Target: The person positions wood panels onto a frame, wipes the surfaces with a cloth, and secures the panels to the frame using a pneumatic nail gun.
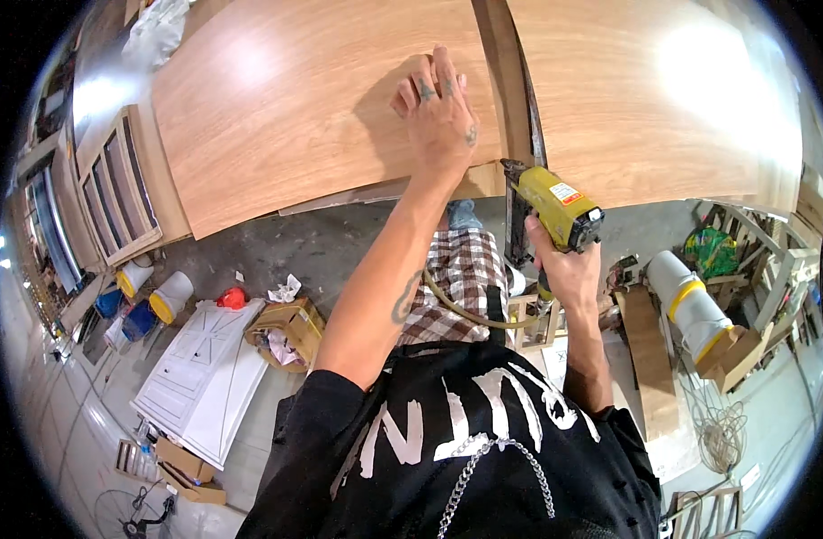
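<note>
Nail gun: body coloured yellow, nose and end cap black, label printed in white and red; air hose: toned tan; left wood panel: light brown, streaked with darker grain; right wood panel: similarly toned, whitened by glare; legwear: checked in brown and white; shirt: black, printed in white; neck chain: silver

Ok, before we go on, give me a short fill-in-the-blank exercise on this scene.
1. The right hand grips a pneumatic nailer whose body is mainly ____.
2. Of the two wood-grain panels, the left hand is over the ____ one.
3. The T-shirt with white lettering is ____.

Missing words: yellow; left; black.
</note>
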`<state>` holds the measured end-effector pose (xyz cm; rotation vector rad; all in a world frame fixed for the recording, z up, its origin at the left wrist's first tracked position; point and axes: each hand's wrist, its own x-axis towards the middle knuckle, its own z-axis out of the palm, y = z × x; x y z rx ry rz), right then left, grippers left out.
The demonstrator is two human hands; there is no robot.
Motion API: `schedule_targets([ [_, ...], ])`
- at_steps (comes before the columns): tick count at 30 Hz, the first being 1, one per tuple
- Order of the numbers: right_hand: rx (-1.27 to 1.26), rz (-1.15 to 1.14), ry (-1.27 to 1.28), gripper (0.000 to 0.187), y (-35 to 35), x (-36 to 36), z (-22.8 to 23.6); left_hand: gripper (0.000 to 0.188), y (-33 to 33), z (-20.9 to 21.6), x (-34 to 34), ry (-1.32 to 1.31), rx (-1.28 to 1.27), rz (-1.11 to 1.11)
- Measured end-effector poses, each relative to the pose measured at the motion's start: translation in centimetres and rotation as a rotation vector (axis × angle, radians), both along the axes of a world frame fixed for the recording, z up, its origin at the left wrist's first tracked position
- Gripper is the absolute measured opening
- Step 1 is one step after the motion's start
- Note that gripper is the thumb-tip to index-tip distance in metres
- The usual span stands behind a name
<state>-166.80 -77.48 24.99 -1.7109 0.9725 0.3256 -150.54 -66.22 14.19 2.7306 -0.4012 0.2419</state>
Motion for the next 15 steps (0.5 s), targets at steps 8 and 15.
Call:
schedule_targets([
  [8, -0.007, 0.022, -0.016, 0.033, 0.11, 0.04, -0.36, 0.042, 0.09, 0.15, 0.20, 0.053, 0.020, -0.002],
  [15, -0.038, 0.002, -0.012, 0.034, 0.59, 0.25, -0.38, 0.040, 0.06, 0.27, 0.02, 0.047, 0.052, 0.007],
])
